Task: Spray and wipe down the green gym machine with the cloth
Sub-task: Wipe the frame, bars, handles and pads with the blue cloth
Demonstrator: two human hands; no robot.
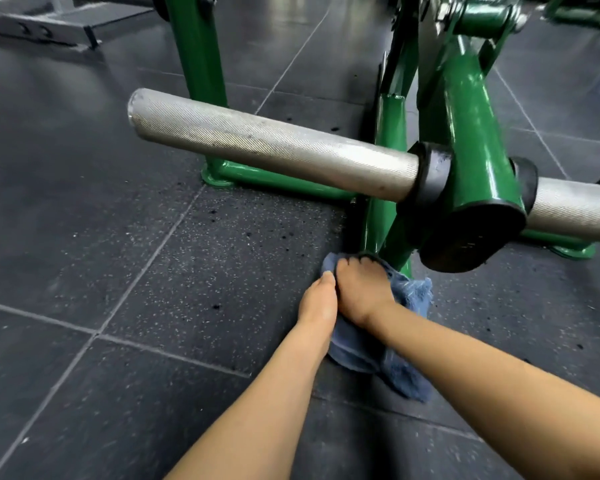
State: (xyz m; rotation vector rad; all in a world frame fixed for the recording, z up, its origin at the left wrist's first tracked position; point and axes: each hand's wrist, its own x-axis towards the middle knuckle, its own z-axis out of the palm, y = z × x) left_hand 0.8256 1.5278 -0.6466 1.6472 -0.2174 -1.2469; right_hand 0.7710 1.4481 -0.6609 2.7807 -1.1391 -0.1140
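Wipe stage. We press blue cloth [409, 296] w/ right hand [361, 289] vs. low green frame post [378, 230] near floor; left hand [317, 303] touches cloth edge, grip unclear. No spray bottle visible. Knurled bar [257, 143], upper frame prob. left.

Both hands press a blue cloth [413, 296] against the foot of the green machine [465, 133]; the right hand [361, 289] lies on top, the left hand [317, 303] beside it; a knurled bar [257, 143] crosses above the speckled floor [222, 271].
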